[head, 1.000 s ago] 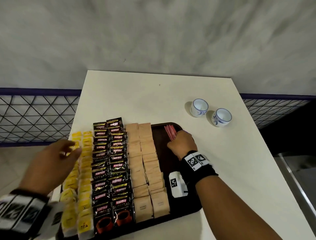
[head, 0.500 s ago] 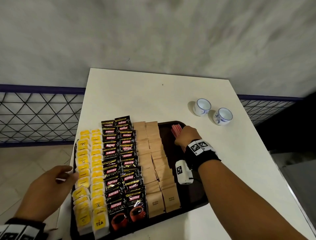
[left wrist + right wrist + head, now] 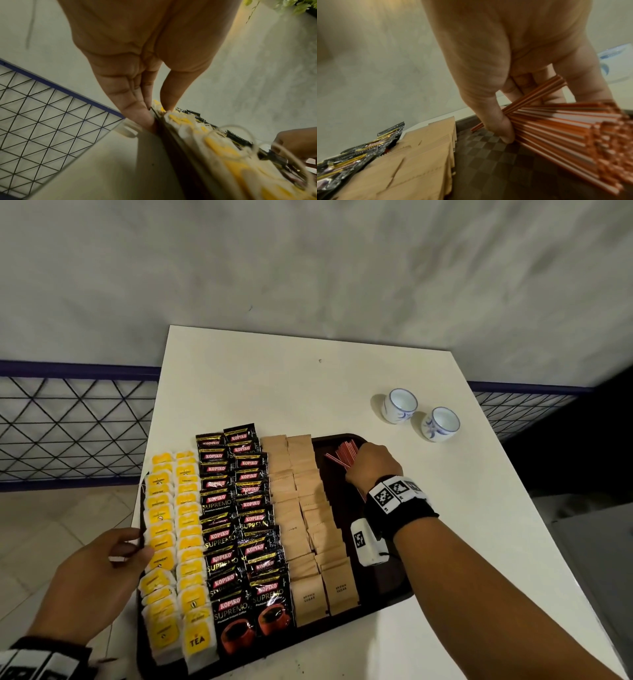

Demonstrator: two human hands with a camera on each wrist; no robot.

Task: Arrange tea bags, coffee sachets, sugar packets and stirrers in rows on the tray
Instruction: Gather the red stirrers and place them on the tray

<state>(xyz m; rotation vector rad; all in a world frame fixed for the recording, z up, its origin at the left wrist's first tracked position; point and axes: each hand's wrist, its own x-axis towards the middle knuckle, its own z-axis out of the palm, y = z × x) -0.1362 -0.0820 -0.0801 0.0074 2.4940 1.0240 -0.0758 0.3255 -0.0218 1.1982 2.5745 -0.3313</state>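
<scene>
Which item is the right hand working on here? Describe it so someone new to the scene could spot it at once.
Find the dark tray on the white table, filled from the left with yellow tea bags, black coffee sachets and tan sugar packets. In its far right corner, the right hand grips a fanned bundle of stirrers. They are the only thin red-and-white sticks among flat packets.

Black wristbands [image 3: 399, 508] carry white marker tags and a white camera box [image 3: 366, 542].
</scene>
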